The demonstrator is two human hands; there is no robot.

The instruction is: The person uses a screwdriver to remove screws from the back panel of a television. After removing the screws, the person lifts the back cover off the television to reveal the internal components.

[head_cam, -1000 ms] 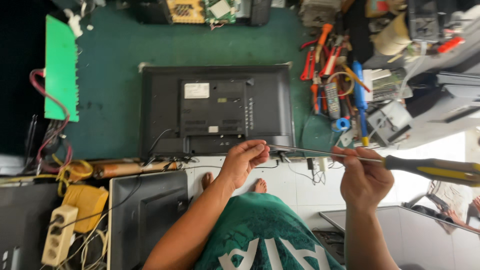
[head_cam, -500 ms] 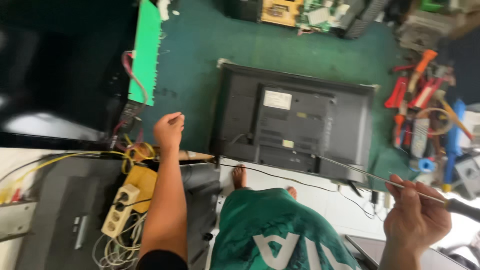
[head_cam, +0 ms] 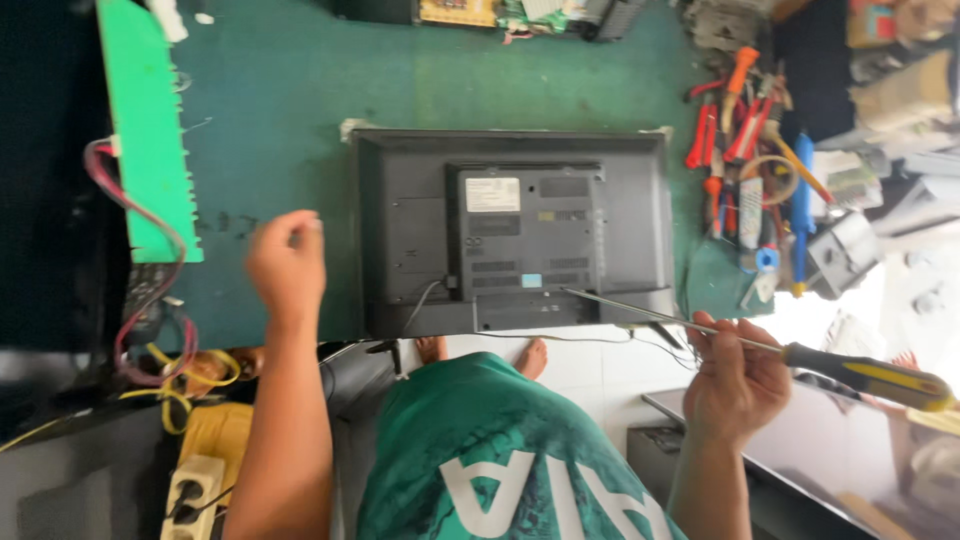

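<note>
A: Start at the left edge. What's there?

B: A green board [head_cam: 148, 130] standing on the green table [head_cam: 440, 90], with red and black wires [head_cam: 150, 300] looping below it, then yellow cable and a cream power strip [head_cam: 192, 490] down in the corner.

A: And the left hand [head_cam: 287, 262]?

B: Raised over the table, just left of the television [head_cam: 512, 232], fingers curled loosely in. It looks to hold nothing, though I can't see into the palm, and it touches nothing I can make out.

A: The television itself?

B: Lying face down in the middle of the table, its dark back panel up, a pale label near the top of the raised centre section (the cover is still fully on). A thin cable runs from its lower edge toward the person, who wears a green shirt [head_cam: 500, 450].

A: So how far along is the work?

B: Early, I'd judge. The back shows no gap or lifted corner. Whether any screws are out is too small to tell.

A: And the right?

B: The right hand [head_cam: 735, 380] is closed around the long steel shaft of a screwdriver [head_cam: 860, 372], near the black-and-yellow handle. The tip points at the set's lower right edge, just beside it; I can't tell whether it touches.

A: Further right?

B: A heap of red- and orange-handled tools [head_cam: 735, 120] on the table, beside the set.
</note>
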